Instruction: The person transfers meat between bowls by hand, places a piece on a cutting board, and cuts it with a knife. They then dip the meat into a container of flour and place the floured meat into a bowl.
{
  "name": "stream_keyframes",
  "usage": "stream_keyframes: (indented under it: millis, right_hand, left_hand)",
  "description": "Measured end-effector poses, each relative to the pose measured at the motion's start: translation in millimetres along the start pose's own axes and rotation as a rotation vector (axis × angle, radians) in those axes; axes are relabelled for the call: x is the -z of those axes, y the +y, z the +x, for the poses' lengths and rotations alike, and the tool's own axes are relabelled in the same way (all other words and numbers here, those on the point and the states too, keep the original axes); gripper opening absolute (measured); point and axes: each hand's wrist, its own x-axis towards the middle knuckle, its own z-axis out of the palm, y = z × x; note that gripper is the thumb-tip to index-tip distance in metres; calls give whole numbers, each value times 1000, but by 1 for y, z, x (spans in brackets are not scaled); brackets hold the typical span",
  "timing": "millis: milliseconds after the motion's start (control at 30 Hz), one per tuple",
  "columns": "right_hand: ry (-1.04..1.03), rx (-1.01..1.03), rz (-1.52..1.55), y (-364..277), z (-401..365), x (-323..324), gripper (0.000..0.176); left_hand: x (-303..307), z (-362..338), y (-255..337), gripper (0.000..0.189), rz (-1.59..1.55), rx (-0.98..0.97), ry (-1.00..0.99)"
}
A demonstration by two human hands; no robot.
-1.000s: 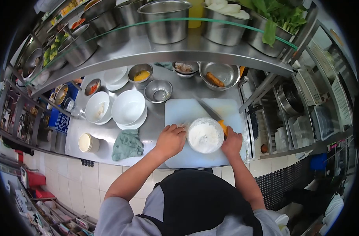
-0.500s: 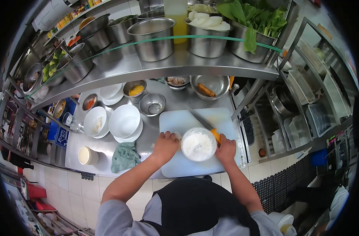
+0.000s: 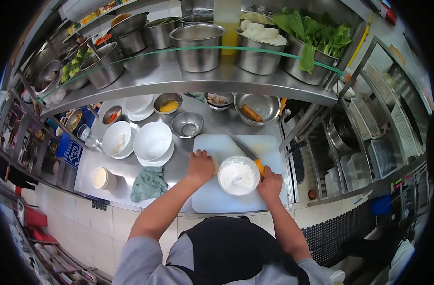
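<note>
A clear round tub of white powder (image 3: pixel 238 175) stands on the white cutting board (image 3: pixel 207 197). My right hand (image 3: pixel 270 184) is closed at the tub's right rim, its fingers partly hidden and overlapping the end of the knife handle. That knife (image 3: pixel 243 145), with an orange handle, lies slanted on the board behind the tub. Left of the tub is my left hand (image 3: pixel 201 165), fingers curled down against a pale, translucent thing at the board's left side; I cannot tell what it is.
Left of the board are white bowls (image 3: pixel 153 142), a green cloth (image 3: pixel 149 184) and a cream-coloured tub (image 3: pixel 104 178). Behind it stand steel bowls, one with yellow liquid (image 3: pixel 168 106), another with a brown, elongated food piece (image 3: pixel 251 113). A steel shelf (image 3: pixel 193 80) holding pots of vegetables overhangs the counter.
My right hand has shifted slightly left, closer against the tub. My left hand has risen a little away from me. The head view has tilted slightly; knife and board stay put.
</note>
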Motion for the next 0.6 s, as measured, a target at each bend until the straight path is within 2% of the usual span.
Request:
stream_keyframes:
  millis: [200,267,300,367,400,467,500,533,567,600]
  right_hand:
    - [-17,-6,25,0,1,6,42]
    - [-48,-78,180,1,3,11,44]
    - [-49,-77,181,-2,5,18,44]
    - [74,-14,221,-13,10,45,42]
    - [73,-19,223,-26,14,59,42]
    - [62,-5,473,-62,22,92,39]
    - [-7,-33,632,-79,27,108,37]
    - [-66,-57,792,-94,33,121,36]
    - [-21,-80,786,-105,39,132,36]
    - [-31,20,820,-112,46,141,32]
  left_hand:
    - [9,9,-14,35,-44,135,-138]
    - [15,5,-30,33,-385,256,-199]
    - [30,0,-38,33,-385,257,-200]
    - [75,-15,-49,34,-1199,398,-261]
    - [86,-19,-48,34,-1196,397,-265]
    - [106,-16,-40,40,-1275,169,-36]
    - [121,-12,-31,40,-1268,130,-53]
    - [136,-9,-18,39,-1144,13,24]
    - [151,-4,-5,38,-1020,-106,106]
    - [167,2,8,38,-1012,-158,99]
